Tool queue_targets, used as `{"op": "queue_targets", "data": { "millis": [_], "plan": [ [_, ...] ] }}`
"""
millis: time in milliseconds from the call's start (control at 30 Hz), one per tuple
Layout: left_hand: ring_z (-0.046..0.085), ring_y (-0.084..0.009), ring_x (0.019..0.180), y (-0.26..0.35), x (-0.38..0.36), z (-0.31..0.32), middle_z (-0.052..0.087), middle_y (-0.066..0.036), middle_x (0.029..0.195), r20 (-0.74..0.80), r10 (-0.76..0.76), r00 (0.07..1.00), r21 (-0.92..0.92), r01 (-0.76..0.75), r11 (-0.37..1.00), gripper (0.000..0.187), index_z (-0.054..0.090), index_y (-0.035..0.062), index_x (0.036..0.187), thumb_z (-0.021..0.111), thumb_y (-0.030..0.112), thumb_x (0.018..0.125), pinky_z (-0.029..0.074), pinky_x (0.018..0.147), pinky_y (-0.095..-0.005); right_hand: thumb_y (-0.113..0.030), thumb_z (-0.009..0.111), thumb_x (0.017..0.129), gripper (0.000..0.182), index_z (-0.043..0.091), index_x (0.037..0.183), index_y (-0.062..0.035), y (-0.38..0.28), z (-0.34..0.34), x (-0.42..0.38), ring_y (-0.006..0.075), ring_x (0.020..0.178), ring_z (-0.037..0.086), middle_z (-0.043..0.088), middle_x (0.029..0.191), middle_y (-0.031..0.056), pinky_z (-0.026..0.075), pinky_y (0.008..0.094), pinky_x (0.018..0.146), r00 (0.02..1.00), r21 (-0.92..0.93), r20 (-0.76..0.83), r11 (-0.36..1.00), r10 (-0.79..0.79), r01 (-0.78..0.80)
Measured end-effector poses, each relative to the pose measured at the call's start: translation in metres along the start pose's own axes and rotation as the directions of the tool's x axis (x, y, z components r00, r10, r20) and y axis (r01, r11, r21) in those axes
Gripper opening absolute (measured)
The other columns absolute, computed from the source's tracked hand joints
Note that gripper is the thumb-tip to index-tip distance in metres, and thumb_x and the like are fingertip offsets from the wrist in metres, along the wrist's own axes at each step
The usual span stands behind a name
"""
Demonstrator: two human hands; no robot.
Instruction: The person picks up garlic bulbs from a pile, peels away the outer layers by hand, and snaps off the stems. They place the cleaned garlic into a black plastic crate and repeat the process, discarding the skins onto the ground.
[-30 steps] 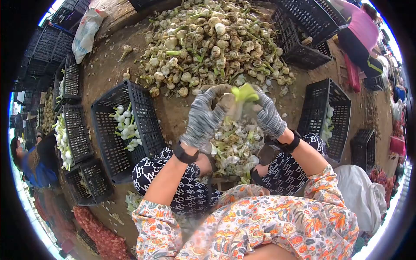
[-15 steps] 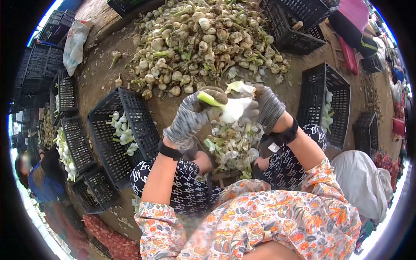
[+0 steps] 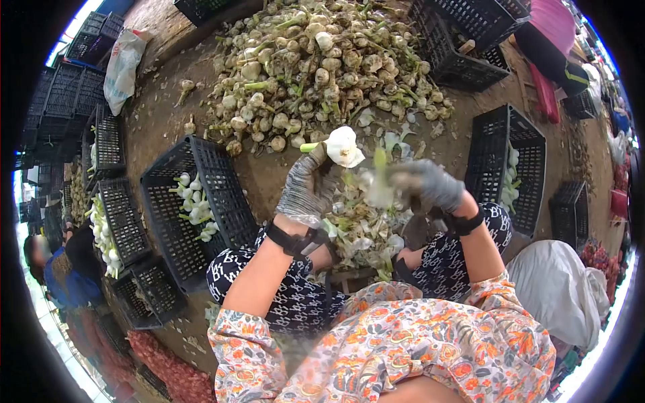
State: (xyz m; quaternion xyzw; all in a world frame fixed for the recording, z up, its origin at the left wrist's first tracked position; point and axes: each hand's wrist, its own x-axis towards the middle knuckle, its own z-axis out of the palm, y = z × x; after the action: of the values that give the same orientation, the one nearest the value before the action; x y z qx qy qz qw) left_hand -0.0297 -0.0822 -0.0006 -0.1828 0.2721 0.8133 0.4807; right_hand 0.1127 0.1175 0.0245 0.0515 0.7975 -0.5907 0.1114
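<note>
1. A peeled white garlic bulb [image 3: 343, 146] is gripped in the gloved left hand [image 3: 306, 188], the fingers closed around its short green stem; the bulb is held up in front of the body, above the heap of trimmings.
2. The gloved right hand [image 3: 430, 186] is seen blurred, just right of the bulb and apart from it; pale strips of skin appear at its fingers, but whether they are pinched or loose cannot be told.
3. A heap of peelings and cut stems [image 3: 363, 232] is spread between the knees.
4. A large pile of unpeeled garlic [image 3: 322, 64] is heaped on the dirt floor beyond the hands.
5. A black crate [image 3: 222, 181] with cleaned bulbs inside is set to the left (a 2nd crate [image 3: 494, 151] stands to the right).
6. A white sack [image 3: 124, 60] is lying at the upper left.
</note>
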Motion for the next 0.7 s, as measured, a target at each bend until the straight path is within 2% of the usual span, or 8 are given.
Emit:
{"op": "queue_targets", "data": {
  "millis": [33, 67, 167, 300, 367, 467, 600, 700],
  "plan": [
    [0.059, -0.0192, 0.095, 0.000, 0.000, -0.001, 0.060, -0.011, 0.102, -0.024, -0.003, 1.000, 0.004, 0.003, 1.000, 0.028, 0.055, 0.0001, 0.107, 0.059, 0.014, 0.083, 0.056, 0.071, -0.0238, -0.036, 0.062, 0.079, 0.043, 0.057, 0.108, -0.0042, -0.005, 0.010, 0.003, 0.0155, 0.069, 0.060, 0.062, 0.091, 0.0070, 0.050, 0.0284, 0.057, 0.956, -0.058, -0.001, 0.955, 0.292, -0.291],
    [0.059, -0.0189, 0.094, -0.001, -0.001, -0.002, 0.061, -0.011, 0.102, -0.050, -0.007, 0.999, 0.008, 0.008, 1.000, 0.027, 0.055, 0.0004, 0.107, 0.059, 0.014, 0.083, 0.056, 0.070, -0.0234, -0.033, 0.068, 0.074, 0.042, 0.057, 0.104, -0.0061, 0.012, 0.022, 0.005, 0.0220, 0.076, 0.059, 0.058, 0.101, 0.0087, 0.048, 0.0322, 0.069, 0.971, -0.664, -0.227, 0.741, -0.073, -0.099],
    [0.062, -0.0158, 0.081, -0.009, 0.000, 0.002, 0.062, -0.008, 0.091, -0.134, -0.003, 0.991, -0.016, 0.001, 1.000, 0.023, 0.056, 0.0000, 0.098, 0.062, 0.015, 0.081, 0.055, 0.066, -0.0216, -0.027, 0.072, 0.068, 0.039, 0.057, 0.096, -0.0054, -0.012, 0.040, 0.017, 0.0255, 0.078, 0.057, 0.054, 0.103, 0.0113, 0.047, 0.0333, 0.071, 0.816, -0.359, -0.572, 0.919, -0.077, -0.165],
    [0.061, -0.0190, 0.091, -0.019, 0.004, -0.006, 0.061, -0.012, 0.099, -0.167, -0.021, 0.986, 0.014, 0.024, 1.000, 0.027, 0.056, 0.0002, 0.105, 0.059, 0.015, 0.084, 0.056, 0.069, -0.0234, -0.011, 0.067, 0.071, 0.024, 0.056, 0.092, -0.0068, -0.001, 0.054, 0.038, 0.0267, 0.074, 0.058, 0.056, 0.090, 0.0123, 0.048, 0.0337, 0.067, 0.706, -0.633, -0.417, 0.740, -0.572, 0.226],
    [0.061, -0.0184, 0.089, -0.018, 0.002, -0.002, 0.061, -0.011, 0.099, -0.124, 0.020, 0.992, 0.080, -0.010, 0.997, 0.027, 0.056, 0.0000, 0.105, 0.059, 0.015, 0.084, 0.056, 0.070, -0.0234, -0.002, 0.058, 0.077, 0.014, 0.055, 0.091, -0.0055, 0.009, 0.049, 0.045, 0.0229, 0.073, 0.059, 0.058, 0.084, 0.0095, 0.051, 0.0316, 0.065, 0.731, 0.053, -0.630, 0.925, -0.261, 0.376],
    [0.061, -0.0179, 0.086, -0.021, -0.002, 0.000, 0.061, -0.010, 0.097, -0.063, 0.003, 0.998, 0.083, 0.002, 0.997, 0.027, 0.056, 0.0003, 0.105, 0.060, 0.016, 0.083, 0.055, 0.070, -0.0228, -0.001, 0.051, 0.084, 0.011, 0.055, 0.095, -0.0027, 0.017, 0.028, 0.047, 0.0174, 0.077, 0.060, 0.058, 0.086, 0.0067, 0.055, 0.0306, 0.067, 0.684, 0.772, -0.603, 0.519, 0.411, 0.368],
    [0.061, -0.0174, 0.084, -0.023, 0.003, 0.000, 0.061, -0.008, 0.095, -0.093, 0.070, 0.993, 0.151, -0.056, 0.987, 0.024, 0.056, 0.0010, 0.102, 0.061, 0.015, 0.083, 0.054, 0.070, -0.0241, -0.012, 0.059, 0.083, 0.025, 0.054, 0.105, -0.0017, 0.017, 0.035, 0.041, 0.0179, 0.078, 0.059, 0.058, 0.090, 0.0071, 0.052, 0.0278, 0.068, 0.712, 0.696, -0.582, 0.693, 0.394, 0.186],
    [0.061, -0.0171, 0.083, -0.029, 0.001, -0.001, 0.061, -0.007, 0.093, -0.082, 0.195, 0.977, 0.272, -0.167, 0.948, 0.021, 0.056, 0.0009, 0.100, 0.060, 0.013, 0.083, 0.053, 0.071, -0.0253, -0.014, 0.065, 0.078, 0.031, 0.055, 0.105, -0.0020, 0.002, 0.055, 0.035, 0.0161, 0.081, 0.057, 0.058, 0.093, 0.0063, 0.048, 0.0270, 0.070, 0.703, 0.137, -0.707, 0.962, -0.071, 0.236]
  ]
}}
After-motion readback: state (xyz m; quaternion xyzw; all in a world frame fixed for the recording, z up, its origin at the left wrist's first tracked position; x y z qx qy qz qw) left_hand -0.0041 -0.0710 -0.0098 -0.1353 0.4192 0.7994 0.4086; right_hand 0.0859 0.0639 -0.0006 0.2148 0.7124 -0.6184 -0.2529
